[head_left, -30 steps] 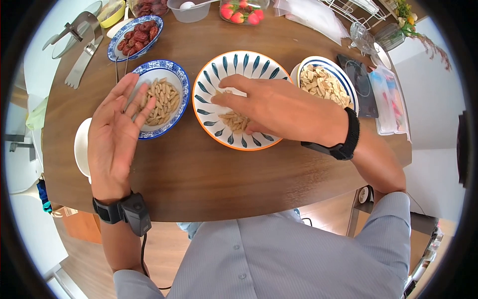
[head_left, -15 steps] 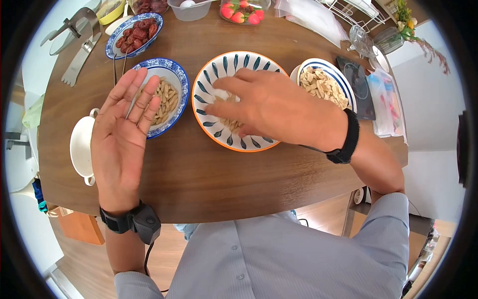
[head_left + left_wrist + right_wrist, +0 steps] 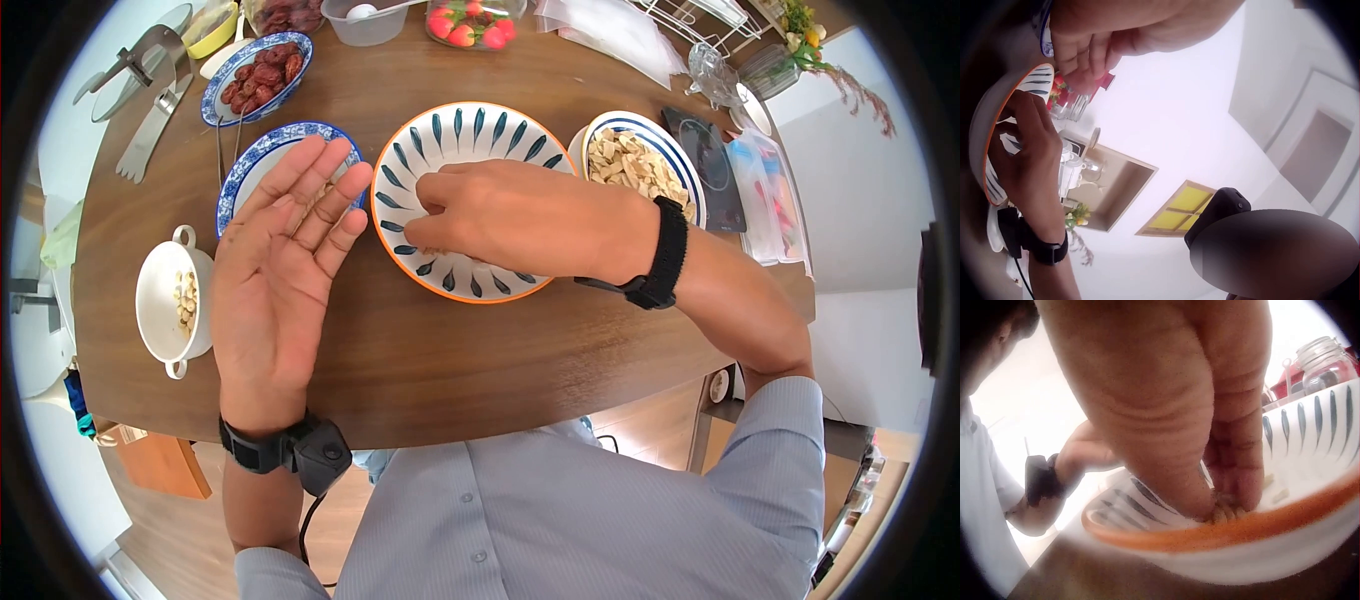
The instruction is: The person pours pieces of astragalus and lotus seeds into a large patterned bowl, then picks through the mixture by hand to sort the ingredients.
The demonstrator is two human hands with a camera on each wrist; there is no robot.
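Observation:
My right hand (image 3: 500,215) reaches down into a white bowl with dark leaf marks and an orange rim (image 3: 470,128). In the right wrist view its thumb and fingertips pinch small tan, elongated pieces (image 3: 1225,512) at the bowl's bottom. Two loose pieces (image 3: 1280,495) lie beyond the fingers. My left hand (image 3: 280,285) is held palm up with fingers extended, nothing in it. It overlaps a blue-patterned bowl (image 3: 235,188), hiding most of that bowl's inside. Left of this hand stands a white two-handled cup (image 3: 150,305) with pale small pieces (image 3: 186,295).
A blue-striped bowl (image 3: 692,168) of pale dried slices (image 3: 630,160) stands at the right, beside a black flat device (image 3: 705,150). Dried red dates (image 3: 262,80) fill a blue-patterned dish at the back left. Strawberry-like red things (image 3: 465,30) sit in a jar behind.
My left hand has moved right, uncovering the white cup and covering more of the blue-patterned bowl. The fingers of my right hand have come together around tan pieces in the leaf-marked bowl.

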